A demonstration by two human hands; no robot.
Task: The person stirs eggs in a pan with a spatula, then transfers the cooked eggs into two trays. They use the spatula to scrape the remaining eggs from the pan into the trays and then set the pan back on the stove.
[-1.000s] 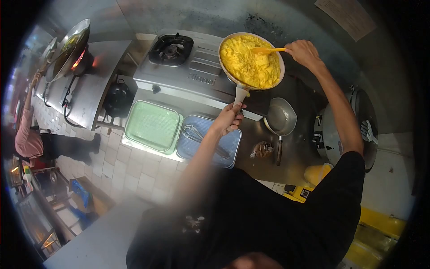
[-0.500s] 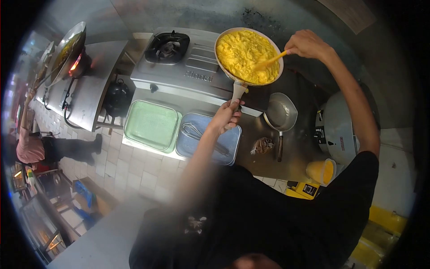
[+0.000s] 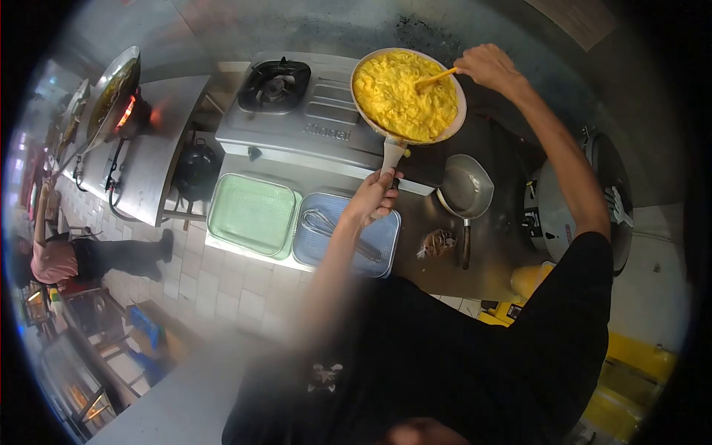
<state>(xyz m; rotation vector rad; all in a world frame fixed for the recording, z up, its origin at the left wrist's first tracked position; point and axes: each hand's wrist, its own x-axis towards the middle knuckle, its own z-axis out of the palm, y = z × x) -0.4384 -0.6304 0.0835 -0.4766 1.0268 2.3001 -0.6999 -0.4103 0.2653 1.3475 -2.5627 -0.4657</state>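
My left hand (image 3: 377,196) is wrapped round the pale handle of a frying pan (image 3: 461,111), which is over the right part of the gas stove (image 3: 297,141). Yellow scrambled egg (image 3: 397,93) fills the pan. My right hand (image 3: 487,67), at the pan's upper right, grips the end of a yellow-orange spatula (image 3: 439,76). The spatula's tip is sunk in the egg and hidden there. A small saucepan (image 3: 466,187) with a dark handle stands right of the stove, below the pan.
A green tray (image 3: 251,215) and a blue tray (image 3: 326,248) holding a whisk (image 3: 337,228) lie before the stove. A crumpled brown item (image 3: 436,243) is beside the saucepan. At far left, a person (image 3: 55,259) reaches toward a wok (image 3: 111,96) over flame.
My right hand has moved left with the spatula, whose tip is now nearer the middle of the egg. The pan has shifted slightly left, still held by my left hand.
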